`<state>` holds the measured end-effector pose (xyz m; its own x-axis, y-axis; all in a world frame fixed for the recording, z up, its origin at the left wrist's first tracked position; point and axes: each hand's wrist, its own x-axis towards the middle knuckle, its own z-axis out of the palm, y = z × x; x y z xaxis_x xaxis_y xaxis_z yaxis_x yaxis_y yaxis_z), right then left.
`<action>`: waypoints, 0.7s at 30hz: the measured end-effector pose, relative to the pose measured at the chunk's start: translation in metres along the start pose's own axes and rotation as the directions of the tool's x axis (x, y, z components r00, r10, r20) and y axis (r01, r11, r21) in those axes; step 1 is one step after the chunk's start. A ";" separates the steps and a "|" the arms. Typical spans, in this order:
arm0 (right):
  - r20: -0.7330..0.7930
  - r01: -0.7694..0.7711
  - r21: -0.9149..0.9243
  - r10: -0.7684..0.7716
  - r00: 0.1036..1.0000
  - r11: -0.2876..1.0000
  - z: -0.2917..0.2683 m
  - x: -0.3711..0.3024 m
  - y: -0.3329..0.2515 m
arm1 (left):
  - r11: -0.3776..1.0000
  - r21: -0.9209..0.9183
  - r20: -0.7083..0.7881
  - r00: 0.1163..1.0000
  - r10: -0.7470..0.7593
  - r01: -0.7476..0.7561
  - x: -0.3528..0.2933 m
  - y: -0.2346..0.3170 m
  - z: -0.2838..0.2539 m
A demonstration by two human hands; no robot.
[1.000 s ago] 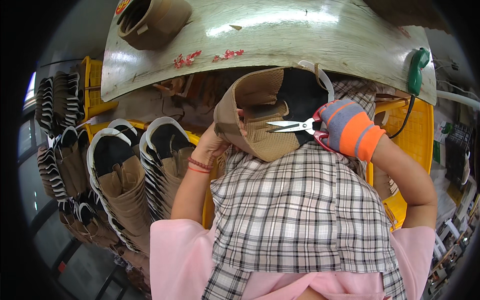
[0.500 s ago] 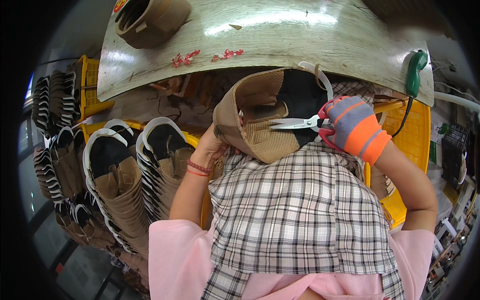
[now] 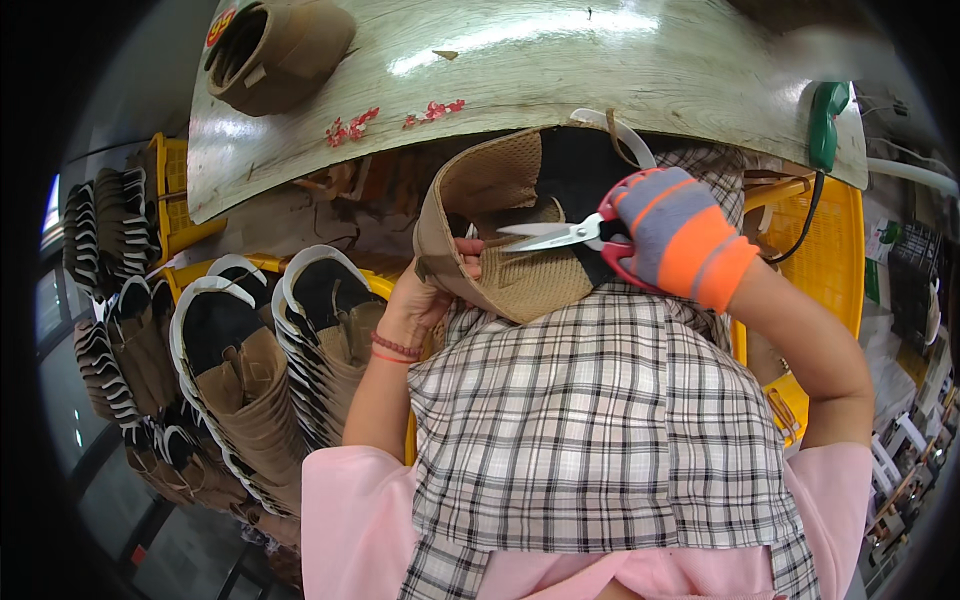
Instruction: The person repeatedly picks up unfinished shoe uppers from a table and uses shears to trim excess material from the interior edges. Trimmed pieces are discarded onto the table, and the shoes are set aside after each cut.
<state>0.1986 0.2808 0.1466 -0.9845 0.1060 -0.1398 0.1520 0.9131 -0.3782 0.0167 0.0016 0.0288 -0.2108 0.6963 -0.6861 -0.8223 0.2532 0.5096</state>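
A brown shoe upper (image 3: 445,215) with a mesh lining, a black insole and a white rim rests against my checked apron, below the table edge. My bare left hand (image 3: 430,292) grips its left side; the fingertips show through a gap beside the lining. In an orange-and-grey glove, my right hand (image 3: 680,235) is closed round the red handles of a pair of scissors (image 3: 570,236). The blades stand slightly apart over the opening of the upper, their tips pointing left toward my left fingertips. A thin brown strip hangs at the white rim.
The pale wood-grain table (image 3: 520,95) spans the top, with another brown upper (image 3: 285,55) on its left. A green corded tool (image 3: 828,125) lies at its right edge. Stacks of brown uppers (image 3: 250,375) stand at the left; a yellow crate (image 3: 835,260) is at the right.
The scissors and my right hand have moved left, further over the upper, and the blades have parted. More of my left fingertips show. The whole view has shifted slightly.
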 end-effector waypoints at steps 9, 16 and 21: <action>0.163 0.128 -0.244 -0.090 0.983 0.961 0.027 0.036 -0.011 | 0.991 -0.104 -0.038 0.996 -0.084 0.079 0.005 -0.005 -0.012; 0.244 -0.074 -0.131 0.104 0.964 0.989 0.013 0.025 0.000 | 0.994 -0.093 -0.022 0.998 -0.064 0.061 0.004 -0.006 -0.011; 0.223 -0.056 -0.074 0.071 0.972 0.996 -0.005 0.012 0.028 | 0.994 -0.094 -0.104 0.994 0.044 -0.054 -0.003 -0.009 -0.002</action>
<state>0.1906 0.3101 0.1390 -0.9267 0.0800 -0.3673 0.1997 0.9326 -0.3007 0.0237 -0.0040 0.0256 -0.3009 0.6331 -0.7131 -0.8556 0.1510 0.4952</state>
